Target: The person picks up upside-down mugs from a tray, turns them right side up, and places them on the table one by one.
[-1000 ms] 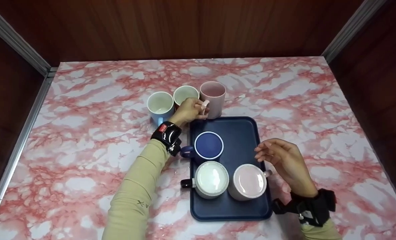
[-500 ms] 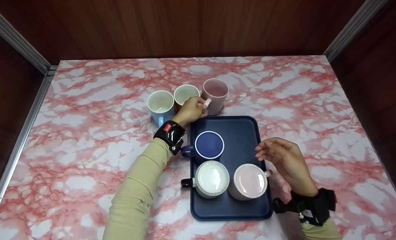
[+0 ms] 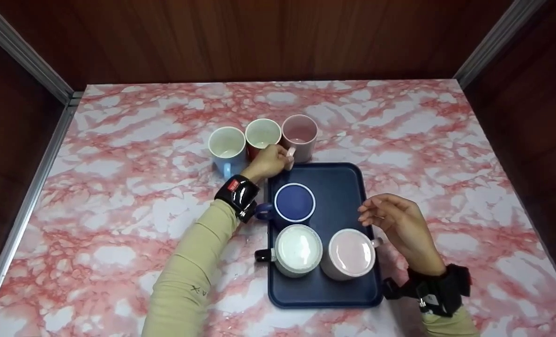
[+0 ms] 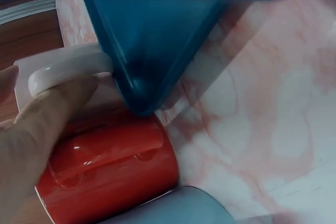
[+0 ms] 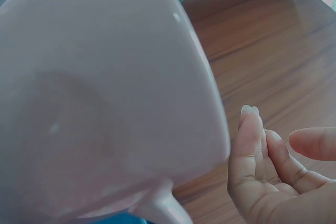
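My left hand (image 3: 269,163) grips the handle of a pink mug (image 3: 302,133), which stands upright just behind the tray. In the left wrist view a finger (image 4: 58,103) lies along the pale handle (image 4: 71,74). A red mug (image 4: 113,166) with a white inside stands right beside the pink one, partly hidden behind the hand. Left of it is a light blue mug (image 3: 227,149), its handle facing me. My right hand (image 3: 402,227) hovers by the tray's right edge, fingers loosely bent and holding nothing. Below its fingertips is an upside-down pink mug (image 3: 351,254).
On the dark blue tray (image 3: 324,297), a navy mug (image 3: 294,202) and a white mug (image 3: 298,250) with a black handle also stand upside down. Both handles stick out over the left rim. Brown wood-grain panels (image 3: 268,42) wall the pink-and-white marbled table (image 3: 118,196).
The upright pink mug shifts slightly right and back, then returns left beside the red mug, with my left hand at its handle. My right hand stays in place.
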`<state>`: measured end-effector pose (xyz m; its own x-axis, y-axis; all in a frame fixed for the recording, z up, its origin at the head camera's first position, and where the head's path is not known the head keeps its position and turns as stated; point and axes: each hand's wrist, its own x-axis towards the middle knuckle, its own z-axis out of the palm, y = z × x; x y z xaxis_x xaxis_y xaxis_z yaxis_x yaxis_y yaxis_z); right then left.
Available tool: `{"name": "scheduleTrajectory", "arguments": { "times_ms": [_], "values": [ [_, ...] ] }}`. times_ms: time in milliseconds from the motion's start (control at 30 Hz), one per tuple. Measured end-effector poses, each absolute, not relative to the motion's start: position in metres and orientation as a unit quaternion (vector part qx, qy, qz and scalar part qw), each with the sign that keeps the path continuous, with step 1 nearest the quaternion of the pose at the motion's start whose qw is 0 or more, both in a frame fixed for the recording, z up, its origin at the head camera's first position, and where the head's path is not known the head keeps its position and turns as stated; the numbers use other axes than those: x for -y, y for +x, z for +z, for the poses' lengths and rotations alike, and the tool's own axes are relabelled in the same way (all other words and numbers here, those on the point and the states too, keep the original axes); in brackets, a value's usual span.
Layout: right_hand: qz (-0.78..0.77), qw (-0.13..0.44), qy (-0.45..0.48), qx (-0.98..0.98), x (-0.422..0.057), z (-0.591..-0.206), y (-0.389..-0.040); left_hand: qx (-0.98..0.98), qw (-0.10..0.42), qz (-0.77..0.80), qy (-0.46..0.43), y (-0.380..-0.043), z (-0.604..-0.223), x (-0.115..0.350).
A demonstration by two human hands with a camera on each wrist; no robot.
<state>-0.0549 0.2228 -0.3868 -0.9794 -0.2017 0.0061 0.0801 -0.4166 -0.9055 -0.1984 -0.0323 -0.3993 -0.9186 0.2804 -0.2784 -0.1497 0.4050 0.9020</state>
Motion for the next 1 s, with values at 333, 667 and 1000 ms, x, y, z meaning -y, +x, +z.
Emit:
{"name": "scheduleTrajectory", "arguments": {
  "times_ms": [333,667,1000],
  "values": [
    [-0.846,0.084,-0.058,-0.524,-0.223,-0.385,-0.053,-0.832,0.192,0.517,0.053,-0.192,-0.4,0.038],
    [-0.839,0.083,-0.094,-0.529,-0.239,-0.408,-0.06,-0.863,0.184,0.451,0.136,-0.177,-0.388,0.057],
    [-0.834,0.084,-0.096,-0.537,-0.256,-0.431,-0.066,-0.819,0.239,0.497,0.16,-0.151,-0.383,0.084]
  ]
}}
